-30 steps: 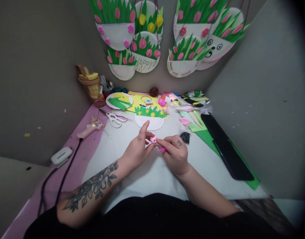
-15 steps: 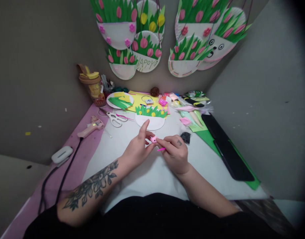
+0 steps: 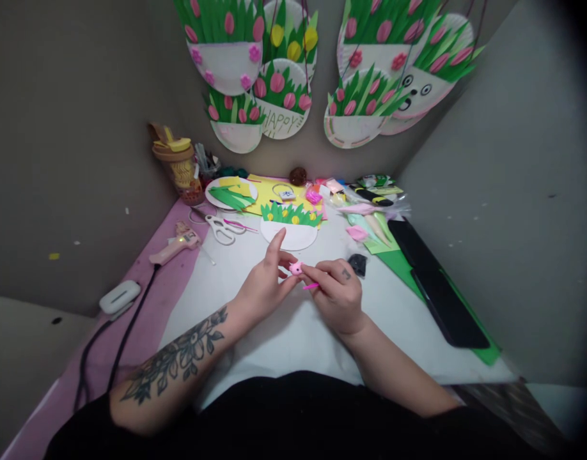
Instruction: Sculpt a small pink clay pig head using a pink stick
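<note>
A small pink piece [image 3: 296, 268] with a dark spot is pinched between the thumb and fingers of my left hand [image 3: 265, 287], whose index finger points up. My right hand [image 3: 339, 297] is closed round a thin bright pink tool [image 3: 311, 286], and its fingertips touch the right side of the pink piece. Just beyond my hands lies a white paper plate half [image 3: 288, 237] with green paper grass and yellow flowers. A black packet [image 3: 357, 264] rests behind my right hand.
White scissors [image 3: 221, 230], a pink glue gun [image 3: 178, 246] and its cord are at the left. A plate with green strips [image 3: 231, 193] stands further back. Clay packets [image 3: 365, 207] and a black case [image 3: 437, 287] lie at the right. Decorated plates [image 3: 284, 102] hang on the wall.
</note>
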`<state>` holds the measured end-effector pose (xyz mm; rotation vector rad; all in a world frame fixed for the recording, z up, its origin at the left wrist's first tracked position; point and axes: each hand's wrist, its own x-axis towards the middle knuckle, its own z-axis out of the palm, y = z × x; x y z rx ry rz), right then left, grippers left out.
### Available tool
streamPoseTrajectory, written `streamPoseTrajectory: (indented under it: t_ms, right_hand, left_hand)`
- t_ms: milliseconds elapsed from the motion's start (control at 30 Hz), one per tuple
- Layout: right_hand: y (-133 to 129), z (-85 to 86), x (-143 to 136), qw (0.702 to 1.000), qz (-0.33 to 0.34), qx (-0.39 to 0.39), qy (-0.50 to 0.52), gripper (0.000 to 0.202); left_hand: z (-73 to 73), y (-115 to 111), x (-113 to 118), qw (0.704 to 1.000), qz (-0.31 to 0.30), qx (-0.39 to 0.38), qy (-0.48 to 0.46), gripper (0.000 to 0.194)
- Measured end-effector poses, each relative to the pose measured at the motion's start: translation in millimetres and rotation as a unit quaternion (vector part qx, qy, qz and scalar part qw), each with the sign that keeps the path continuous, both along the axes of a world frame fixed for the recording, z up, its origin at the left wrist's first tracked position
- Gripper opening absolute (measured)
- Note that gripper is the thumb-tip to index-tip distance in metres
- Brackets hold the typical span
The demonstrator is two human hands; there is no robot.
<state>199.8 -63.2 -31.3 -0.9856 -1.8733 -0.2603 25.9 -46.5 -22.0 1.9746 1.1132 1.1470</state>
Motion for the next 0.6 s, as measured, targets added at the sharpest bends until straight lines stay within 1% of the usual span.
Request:
streamPoseTrajectory:
  t_ms: [167, 400, 600]
  right_hand:
    - [0.2, 1.6, -0.6, 1.000, -0.004, 0.002, 0.003, 0.032]
    - [-5.3, 5.9, -1.1, 0.998, -0.001, 0.032, 0.046, 0.034]
    - [-10.3, 10.3, -1.4, 0.999, 0.018, 0.045, 0.024, 0.042]
  left_hand:
    - [3.4, 0.0, 0.8, 0.999, -0.005, -0.018, -0.027, 0.087]
    - [8.0, -1.5, 0.4, 0.996, -0.003, -0.016, -0.086, 0.087]
    - [6.2, -2.0, 1.0, 0.994, -0.007, -0.001, -0.111, 0.087]
